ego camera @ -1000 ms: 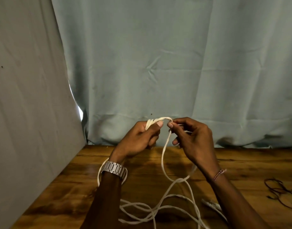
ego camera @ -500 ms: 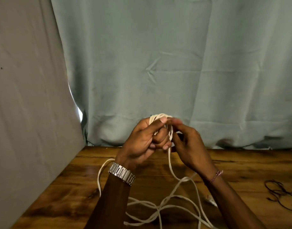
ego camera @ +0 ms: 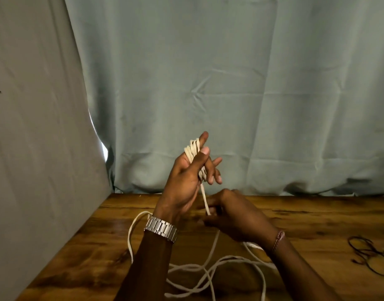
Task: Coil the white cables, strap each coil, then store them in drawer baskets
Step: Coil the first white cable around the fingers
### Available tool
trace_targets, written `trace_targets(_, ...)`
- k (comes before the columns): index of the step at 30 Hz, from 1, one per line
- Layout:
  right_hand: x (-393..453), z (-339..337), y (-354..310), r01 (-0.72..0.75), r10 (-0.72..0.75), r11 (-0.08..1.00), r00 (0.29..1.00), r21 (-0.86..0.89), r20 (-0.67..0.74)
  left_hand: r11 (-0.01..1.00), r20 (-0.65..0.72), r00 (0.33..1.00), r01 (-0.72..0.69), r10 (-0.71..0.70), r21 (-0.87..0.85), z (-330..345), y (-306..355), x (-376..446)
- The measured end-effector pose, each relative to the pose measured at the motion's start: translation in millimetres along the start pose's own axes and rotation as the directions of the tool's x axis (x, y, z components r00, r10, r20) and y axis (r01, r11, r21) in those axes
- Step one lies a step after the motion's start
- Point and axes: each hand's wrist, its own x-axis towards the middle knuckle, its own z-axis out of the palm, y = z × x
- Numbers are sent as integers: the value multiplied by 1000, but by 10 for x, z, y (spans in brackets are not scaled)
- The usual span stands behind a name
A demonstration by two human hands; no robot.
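left hand [ego camera: 187,181] up, white cable [ego camera: 194,152] looped round its fingers, thumb pressing it | right hand [ego camera: 234,216] low, pinching the strand | rest of cable loose on counter [ego camera: 316,213]

The cable [ego camera: 205,200] is off-white, both the turns wound on the left hand [ego camera: 186,183] and the loose loops below. The table [ego camera: 316,216] is warm brown wood with dark, streaky grain. The curtain [ego camera: 230,83] behind is pale grey-green. The watch band [ego camera: 161,228] is silver, the bracelet [ego camera: 278,237] pinkish. The thin ties [ego camera: 370,256] look black.
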Motion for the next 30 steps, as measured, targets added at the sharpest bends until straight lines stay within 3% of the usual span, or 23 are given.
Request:
trace_targets(2,-26,-26,-33,-37,48,974,998,225,-45,996,-19,1000,-13,15,83,-22,-16,13)
trace_targets(4,-44,-55,-75,-94,124,881,992,464,-35,990,-25,999,-23,26,141,-36,-18,16)
trace_targets(7,-44,-68,-94,-160,174,667,983,728,57,978,-27,999,-40,47,207,-29,-26,18)
trace_targets(10,-28,-46,-112,-190,187,454,975,870,115,966,-18,998,-56,62,252,-34,-55,35)
trace_targets(14,12,-32,-132,-191,245,338,963,922,109,964,-12,998,-55,60,259,-34,-48,34)
trace_targets(18,19,-81,-111,-231,330,302,936,925,126,969,10,997,-81,81,234,-44,-52,42)
trace_targets(26,21,-108,-124,-234,325,214,932,948,157,976,17,993,-114,113,185,-38,-4,17)
trace_targets(28,6,-142,-145,-224,312,229,939,947,147,976,15,994,-110,109,189,-49,9,17)
trace_targets(30,-19,-193,-159,-231,335,326,935,917,117,976,14,995,-99,98,195,-73,-11,23)
